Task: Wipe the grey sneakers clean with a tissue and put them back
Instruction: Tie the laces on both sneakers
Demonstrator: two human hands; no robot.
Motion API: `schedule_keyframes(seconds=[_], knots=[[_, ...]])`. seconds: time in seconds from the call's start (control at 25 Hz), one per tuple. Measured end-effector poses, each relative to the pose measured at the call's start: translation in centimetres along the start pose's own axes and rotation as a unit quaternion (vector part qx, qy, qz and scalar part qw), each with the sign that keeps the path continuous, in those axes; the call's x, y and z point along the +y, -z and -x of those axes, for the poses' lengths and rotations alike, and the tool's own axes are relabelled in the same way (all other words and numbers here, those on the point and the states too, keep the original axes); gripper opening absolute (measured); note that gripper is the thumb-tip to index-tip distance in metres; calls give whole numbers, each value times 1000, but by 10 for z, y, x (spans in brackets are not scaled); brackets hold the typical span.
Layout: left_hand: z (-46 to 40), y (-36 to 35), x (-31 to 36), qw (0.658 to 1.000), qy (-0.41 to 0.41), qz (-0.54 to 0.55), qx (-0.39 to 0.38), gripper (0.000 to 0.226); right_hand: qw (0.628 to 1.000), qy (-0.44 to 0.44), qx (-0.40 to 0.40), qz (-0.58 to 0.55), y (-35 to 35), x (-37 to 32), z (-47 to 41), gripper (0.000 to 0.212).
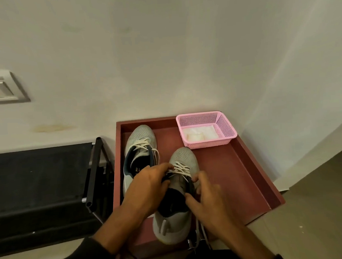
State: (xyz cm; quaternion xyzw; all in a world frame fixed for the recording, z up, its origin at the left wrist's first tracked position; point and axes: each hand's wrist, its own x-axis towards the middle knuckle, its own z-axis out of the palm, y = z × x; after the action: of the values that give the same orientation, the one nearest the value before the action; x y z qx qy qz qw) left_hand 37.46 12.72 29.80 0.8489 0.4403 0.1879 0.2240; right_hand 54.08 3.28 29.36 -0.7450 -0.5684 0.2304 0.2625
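inside the reddish-brown tray, toward its near edge, sits the nearer grey sneaker, toe pointing away toward the wall, heel toward the person; both hands hold it at the collar; the left hand curls over the left side of the opening, its fingertips reaching the white laces, and the right hand grips the right side, thumb at the dark lining and fingers wrapped down the outer flank; the heel of the shoe, pale grey with a pull tab, shows between the two wrists; whether the sole rests on the tray floor or is lifted a little cannot be told.

just to the left and further back lies the second grey sneaker, also toe away, its laces loose and its dark blue lining visible, its heel partly hidden behind the left hand; the two shoes lie near each other, side by side.

at the far right corner of the tray stands a pink plastic basket with perforated walls; white tissues lie flat on its bottom; it stands well apart from both hands.

left of the tray, touching or almost touching its wall, is a black rack with tube frame and dark fabric shelves; on the pale wall above it, a grey wall socket; dark sleeves cover both forearms at the lower edge.
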Motion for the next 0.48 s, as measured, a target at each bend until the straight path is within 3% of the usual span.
schedule_keyframes(seconds=[0.16, 0.32, 0.48], knots=[[14, -7, 5, 997, -41, -23, 67, 37, 998, -21, 38, 50, 5, -5, -8, 28], [13, -21, 8, 992, -50, -114, 22, 35, 987, 9, 76, 139, 3, -20, 1, 29], [8, -24, 11, 990, -47, -113, 65, 25, 978, 4, 27, 207, 1, -28, 3, 27]])
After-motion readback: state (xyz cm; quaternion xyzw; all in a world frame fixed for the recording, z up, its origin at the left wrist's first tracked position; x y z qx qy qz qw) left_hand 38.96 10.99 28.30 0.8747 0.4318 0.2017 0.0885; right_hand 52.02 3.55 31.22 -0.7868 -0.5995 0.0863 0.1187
